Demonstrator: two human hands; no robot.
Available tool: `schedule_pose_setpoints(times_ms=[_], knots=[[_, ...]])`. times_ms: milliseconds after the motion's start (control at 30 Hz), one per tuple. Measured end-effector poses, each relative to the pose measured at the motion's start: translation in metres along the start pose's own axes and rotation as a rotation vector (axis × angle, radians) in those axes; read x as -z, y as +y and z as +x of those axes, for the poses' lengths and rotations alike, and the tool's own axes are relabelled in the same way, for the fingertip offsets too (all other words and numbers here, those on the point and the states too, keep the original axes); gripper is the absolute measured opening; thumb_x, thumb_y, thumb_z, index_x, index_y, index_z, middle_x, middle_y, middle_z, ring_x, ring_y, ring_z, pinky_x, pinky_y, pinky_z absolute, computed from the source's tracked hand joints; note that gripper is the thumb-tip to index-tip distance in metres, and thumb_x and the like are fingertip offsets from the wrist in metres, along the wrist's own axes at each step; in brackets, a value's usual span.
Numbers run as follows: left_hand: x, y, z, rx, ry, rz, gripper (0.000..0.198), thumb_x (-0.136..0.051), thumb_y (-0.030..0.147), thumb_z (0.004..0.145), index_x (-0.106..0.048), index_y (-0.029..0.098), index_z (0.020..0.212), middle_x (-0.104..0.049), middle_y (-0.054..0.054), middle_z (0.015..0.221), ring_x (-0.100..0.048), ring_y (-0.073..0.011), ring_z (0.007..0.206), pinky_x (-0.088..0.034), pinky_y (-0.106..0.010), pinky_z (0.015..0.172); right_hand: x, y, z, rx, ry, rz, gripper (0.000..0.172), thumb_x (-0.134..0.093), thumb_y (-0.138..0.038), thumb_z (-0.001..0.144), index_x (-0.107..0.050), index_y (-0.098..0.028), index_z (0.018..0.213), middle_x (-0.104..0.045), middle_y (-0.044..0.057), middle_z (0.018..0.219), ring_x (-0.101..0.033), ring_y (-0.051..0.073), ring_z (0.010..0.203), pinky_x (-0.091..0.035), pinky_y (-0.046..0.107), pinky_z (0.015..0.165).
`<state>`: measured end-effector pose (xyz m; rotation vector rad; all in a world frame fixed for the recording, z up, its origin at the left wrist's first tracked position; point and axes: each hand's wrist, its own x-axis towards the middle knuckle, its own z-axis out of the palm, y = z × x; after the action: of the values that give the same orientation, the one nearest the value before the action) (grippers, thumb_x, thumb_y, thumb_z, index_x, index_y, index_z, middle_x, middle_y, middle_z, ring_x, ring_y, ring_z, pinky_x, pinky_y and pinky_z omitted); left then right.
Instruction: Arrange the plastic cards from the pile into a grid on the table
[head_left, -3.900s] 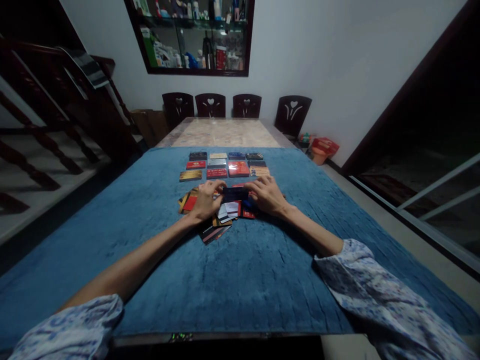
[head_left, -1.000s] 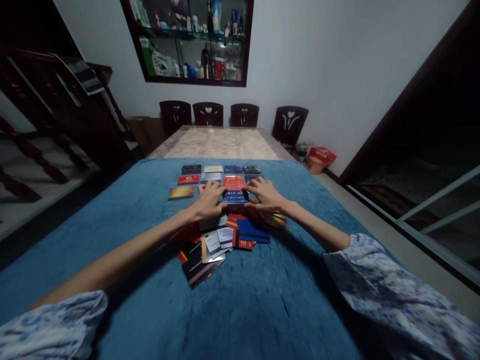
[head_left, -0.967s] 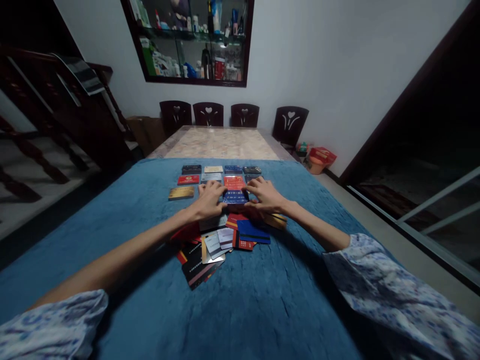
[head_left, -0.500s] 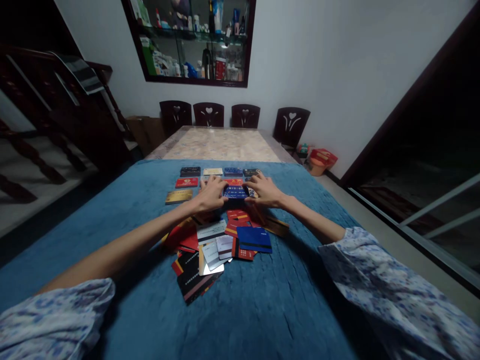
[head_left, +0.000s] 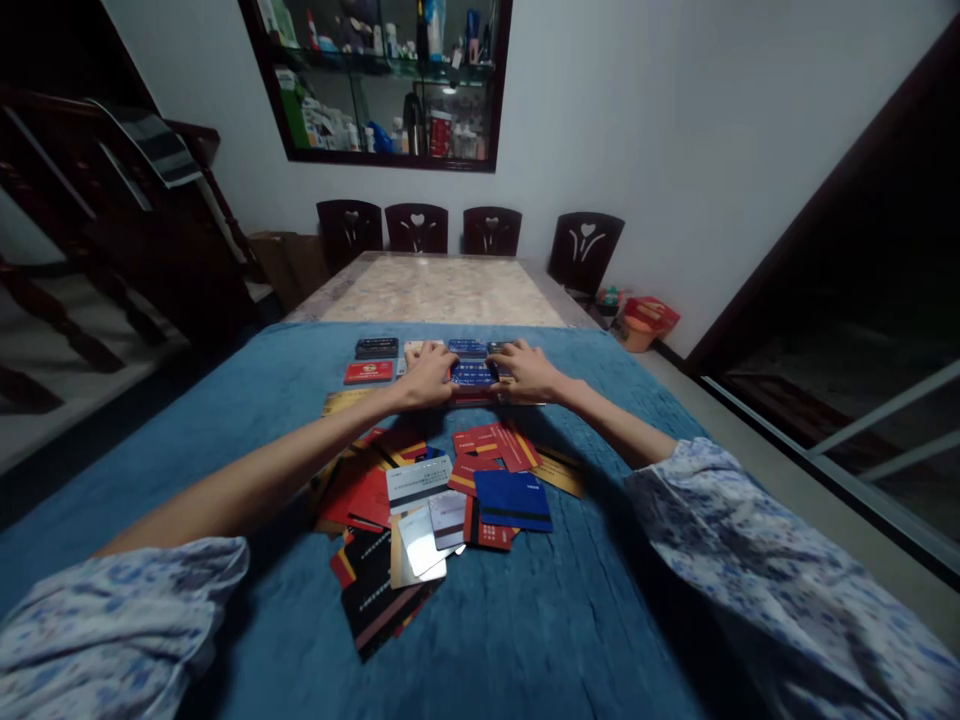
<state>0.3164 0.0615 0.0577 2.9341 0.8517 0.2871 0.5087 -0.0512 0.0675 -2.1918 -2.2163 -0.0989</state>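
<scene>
A dark blue bank card (head_left: pixel 474 374) is pinched at its two short sides between my hands, over the rows of laid-out cards. My left hand (head_left: pixel 429 378) grips its left end, fingers curled; my right hand (head_left: pixel 529 374) grips its right end. Beyond them lie a black card stack (head_left: pixel 376 348), a blue card stack (head_left: pixel 467 348) and, on the left, a red card (head_left: pixel 368 372). A gold card (head_left: pixel 345 402) is partly covered by my left forearm. Nearer me spreads a loose heap with a blue card (head_left: pixel 513 500), a silver card (head_left: pixel 418 484) and a black card (head_left: pixel 384 605).
A blue cloth (head_left: pixel 585 620) covers the near part of the table; its bare marbled top (head_left: pixel 442 285) shows beyond. Several dark chairs (head_left: pixel 417 230) stand along the far side. A cardboard box (head_left: pixel 291 268) sits at the far left, an orange bucket (head_left: pixel 639 330) at the right.
Both hands have carried the blue card slightly away from me, over the cards in the rows. The view has tipped a little, so the loose heap appears lower.
</scene>
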Motion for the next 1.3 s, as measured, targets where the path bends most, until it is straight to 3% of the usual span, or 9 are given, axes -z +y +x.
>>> schedule_pose_setpoints(times_ms=[300, 667, 900, 1300], knots=[[-0.009, -0.011, 0.029, 0.01, 0.015, 0.029, 0.043, -0.06, 0.03, 0.081, -0.065, 0.021, 0.122, -0.06, -0.014, 0.129, -0.042, -0.0369, 0.126, -0.035, -0.056, 0.1, -0.001, 0.013, 0.025, -0.051, -0.029, -0.02, 0.057, -0.062, -0.044, 0.092, -0.056, -0.022, 0.144, -0.055, 0.017, 0.139, -0.042, 0.035, 0.126, -0.042, 0.048, 0.096], [-0.017, -0.02, 0.055, 0.064, 0.011, 0.028, 0.049, -0.058, 0.028, 0.081, -0.062, 0.024, 0.13, -0.06, -0.014, 0.133, -0.04, -0.0389, 0.131, -0.033, -0.059, 0.104, -0.009, 0.029, 0.055, -0.061, -0.047, -0.046, 0.059, -0.058, -0.044, 0.092, -0.053, -0.024, 0.147, -0.054, 0.018, 0.141, -0.042, 0.037, 0.128, -0.043, 0.05, 0.097], [-0.022, -0.024, 0.068, 0.095, -0.014, 0.045, 0.045, -0.057, 0.027, 0.084, -0.062, 0.018, 0.127, -0.056, -0.018, 0.137, -0.04, -0.0385, 0.134, -0.036, -0.057, 0.104, -0.015, 0.034, 0.069, -0.061, -0.07, -0.069, 0.058, -0.058, -0.044, 0.093, -0.051, -0.026, 0.148, -0.054, 0.018, 0.142, -0.04, 0.038, 0.13, -0.044, 0.052, 0.098], [-0.025, -0.039, 0.092, 0.126, -0.052, 0.043, 0.043, -0.056, 0.027, 0.084, -0.062, 0.02, 0.126, -0.058, -0.016, 0.139, -0.038, -0.0389, 0.137, -0.034, -0.06, 0.106, -0.024, 0.046, 0.107, -0.1, -0.073, -0.099, 0.053, -0.062, -0.045, 0.091, -0.058, -0.033, 0.142, -0.054, 0.016, 0.144, -0.041, 0.04, 0.133, -0.042, 0.06, 0.1]])
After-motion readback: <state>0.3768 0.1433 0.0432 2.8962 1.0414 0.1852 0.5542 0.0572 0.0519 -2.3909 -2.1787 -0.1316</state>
